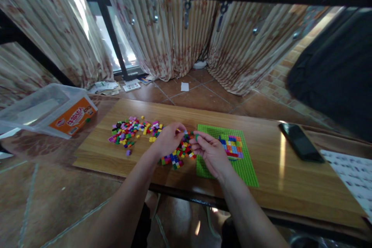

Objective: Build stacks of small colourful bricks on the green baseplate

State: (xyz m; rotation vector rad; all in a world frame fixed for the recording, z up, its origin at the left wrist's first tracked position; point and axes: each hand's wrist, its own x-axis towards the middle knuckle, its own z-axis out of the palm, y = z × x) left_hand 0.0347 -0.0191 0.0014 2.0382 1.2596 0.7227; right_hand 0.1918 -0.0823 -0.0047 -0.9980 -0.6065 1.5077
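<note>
My right hand (210, 153) pinches a small green toy brick (197, 137) between thumb and fingertips, above the left edge of a green studded baseplate (247, 170). Close by on the left, my left hand (169, 139) has its thumb and fingers drawn together over the loose bricks; a tiny pale spot shows at the fingertips, too small to name. A block of joined multicoloured bricks (232, 148) sits on the baseplate, partly behind my right hand. Loose bricks (174, 159) lie beneath and between both hands, and a wider heap (128, 131) spreads to the left.
A clear plastic box (62, 102) with an orange label lies at the wooden table's (270, 155) far left. On the right are a black phone (300, 142) and a printed sheet (348, 174). Curtains (180, 42) and floor papers (132, 86) are beyond.
</note>
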